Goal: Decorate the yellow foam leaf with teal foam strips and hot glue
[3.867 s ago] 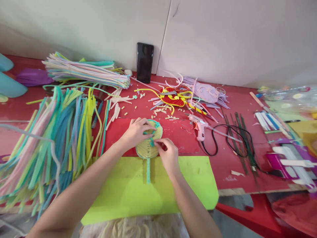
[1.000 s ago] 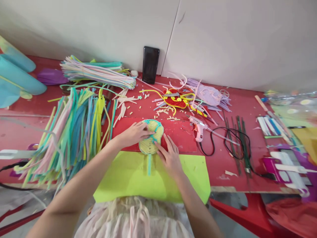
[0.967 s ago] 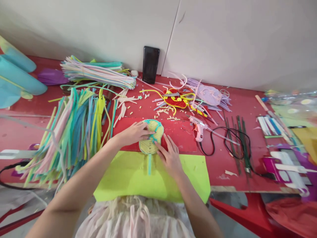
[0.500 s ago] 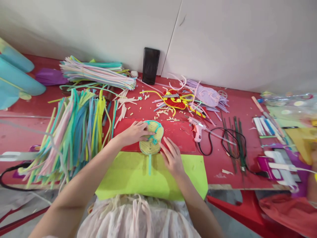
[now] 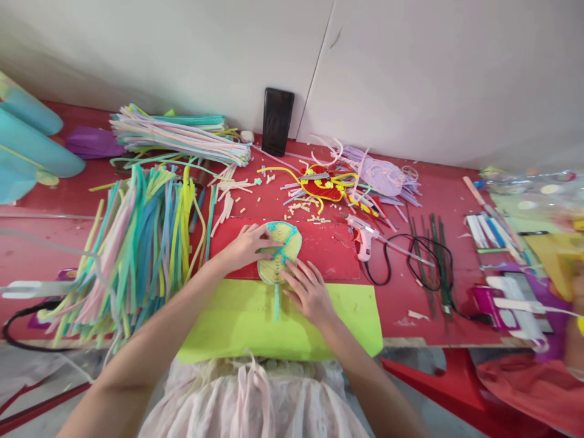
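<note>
A round fan (image 5: 278,267) of yellow pipe cleaners, with a teal rim, teal vine-like trim and a short teal handle (image 5: 276,304), lies in front of me. Its disc rests on a red board (image 5: 328,249), and the handle reaches over a yellow-green sheet (image 5: 214,322). My left hand (image 5: 246,246) is closed over the fan's left edge, fingertips on its face. From the lower right, my right hand (image 5: 312,295) touches the disc near the teal trim with its fingers stretched and apart. What lies beneath the fingertips is hidden.
Pipe-cleaner bundles (image 5: 123,255) are heaped at the left. A black phone (image 5: 278,121) leans on the wall. A pink glue gun (image 5: 364,238) with a black cord lies to the right. Behind the board are a red-and-yellow piece (image 5: 326,188), scraps and a lilac piece (image 5: 383,176).
My right hand has moved left from beside the fan onto its lower right part. My left hand stays at the left edge, and the fan has barely shifted.
</note>
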Action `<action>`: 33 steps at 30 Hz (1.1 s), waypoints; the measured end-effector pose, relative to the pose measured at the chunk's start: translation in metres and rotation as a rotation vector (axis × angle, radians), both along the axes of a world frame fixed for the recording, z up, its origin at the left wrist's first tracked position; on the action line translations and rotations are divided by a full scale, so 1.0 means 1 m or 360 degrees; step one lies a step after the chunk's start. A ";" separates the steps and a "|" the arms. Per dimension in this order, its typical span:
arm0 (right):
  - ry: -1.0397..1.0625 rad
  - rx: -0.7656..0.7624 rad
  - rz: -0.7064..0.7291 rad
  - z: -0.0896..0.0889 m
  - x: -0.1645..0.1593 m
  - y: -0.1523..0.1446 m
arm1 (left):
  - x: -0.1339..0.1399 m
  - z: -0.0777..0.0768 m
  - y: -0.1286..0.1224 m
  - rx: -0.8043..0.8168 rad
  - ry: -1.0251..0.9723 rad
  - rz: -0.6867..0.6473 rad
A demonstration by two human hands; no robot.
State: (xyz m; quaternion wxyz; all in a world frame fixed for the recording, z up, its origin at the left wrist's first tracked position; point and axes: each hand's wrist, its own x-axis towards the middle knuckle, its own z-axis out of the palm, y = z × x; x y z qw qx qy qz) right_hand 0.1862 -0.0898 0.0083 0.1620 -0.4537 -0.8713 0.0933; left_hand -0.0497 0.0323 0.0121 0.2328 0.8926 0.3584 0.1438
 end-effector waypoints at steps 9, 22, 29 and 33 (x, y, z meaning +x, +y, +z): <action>0.0351 -0.0100 -0.0050 -0.005 0.001 0.001 | 0.000 -0.003 -0.012 -0.0038 -0.0245 0.0202; 0.0381 -0.0114 -0.0060 -0.006 0.002 0.002 | 0.006 0.001 -0.026 0.0105 -0.0109 0.0227; 0.0376 -0.0105 -0.0057 -0.004 0.002 0.001 | 0.015 -0.004 -0.039 0.0092 -0.0218 0.0755; 0.0373 -0.0097 -0.0071 -0.005 0.001 0.002 | 0.022 -0.009 -0.050 0.0080 -0.0301 0.1040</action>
